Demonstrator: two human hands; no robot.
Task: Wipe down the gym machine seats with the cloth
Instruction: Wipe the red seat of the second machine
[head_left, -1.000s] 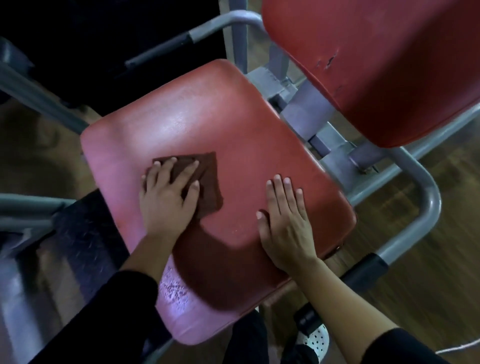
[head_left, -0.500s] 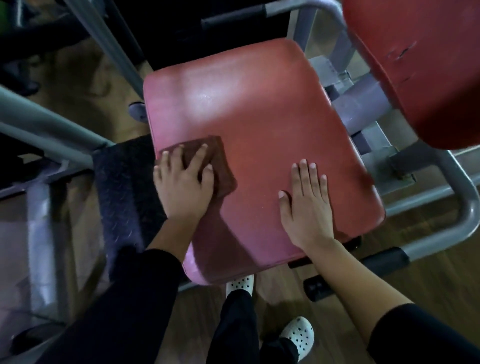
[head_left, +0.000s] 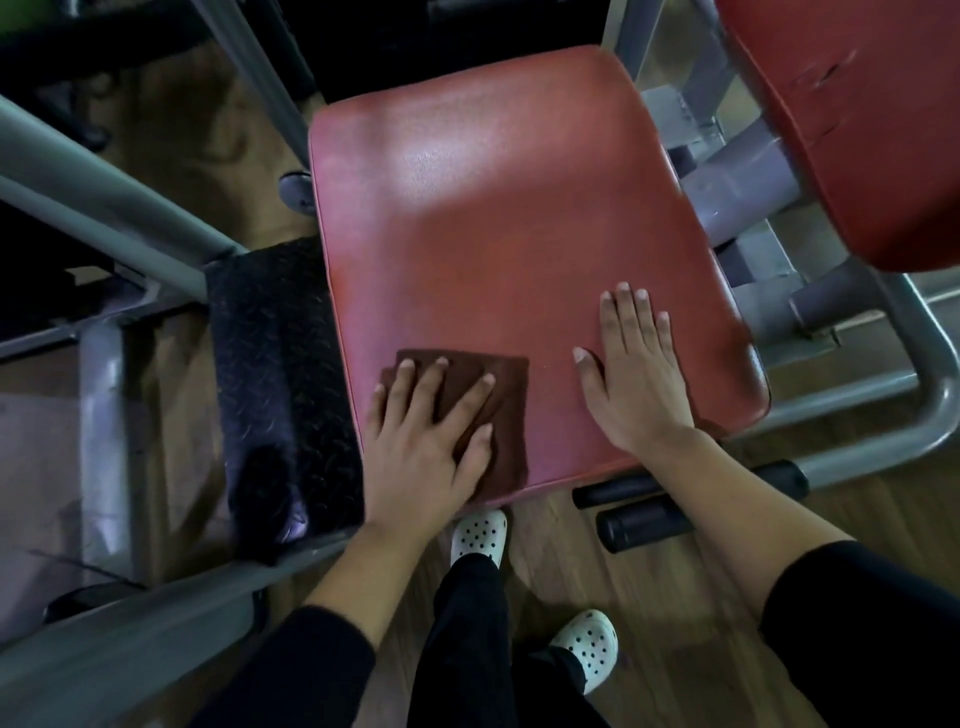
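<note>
A red padded machine seat (head_left: 509, 208) fills the middle of the view. A folded brown cloth (head_left: 506, 387) lies on its near left corner. My left hand (head_left: 423, 441) presses flat on the cloth with fingers spread, covering its left part. My right hand (head_left: 636, 376) rests flat and bare on the seat near its front right edge, a short gap to the right of the cloth. A red backrest pad (head_left: 852, 119) hangs at the upper right.
Grey steel frame tubes (head_left: 852, 452) curve around the seat's right side, with black foam grips (head_left: 644, 522) below its front edge. A black textured step plate (head_left: 275, 374) and slanted grey bars (head_left: 104, 192) stand left. My white clogs (head_left: 480, 535) stand on the wooden floor.
My left hand has slid the cloth toward the seat's near edge. The view has shifted, so the seat sits further right and higher. My right hand stays flat on the seat.
</note>
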